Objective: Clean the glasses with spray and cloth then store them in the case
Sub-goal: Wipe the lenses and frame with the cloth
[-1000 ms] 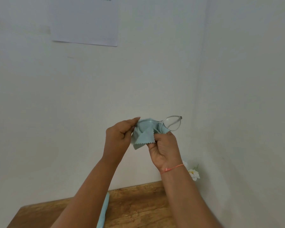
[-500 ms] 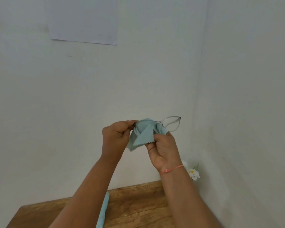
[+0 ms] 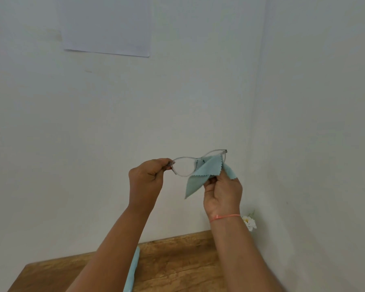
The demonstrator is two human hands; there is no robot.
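Clear-framed glasses (image 3: 184, 166): held up in the air before the white wall (image 3: 72, 123), lenses towards the camera, right end a little higher than the left.
Cloth (image 3: 207, 167): pale blue-green with zigzag edges; it covers the lower part of the right lens, and one corner hangs down below the frame. The left lens is bare.
Left hand (image 3: 145, 180): fingers curled, pinching the left end of the frame.
Right hand (image 3: 222, 192): fingers and thumb pinch the Cloth just below the right lens.
Surface (image 3: 177, 262): brown wood, low in view, well below the glasses.
Pale blue object (image 3: 133, 268): long, lies on the Surface, partly hidden by the left forearm; what it is cannot be told.
Bracelet (image 3: 224, 217): thin orange-pink string on the right wrist.
Flower (image 3: 249, 222): small, white, near the wall corner behind that wrist.
Paper (image 3: 108, 26): white sheet on the wall, upper left.
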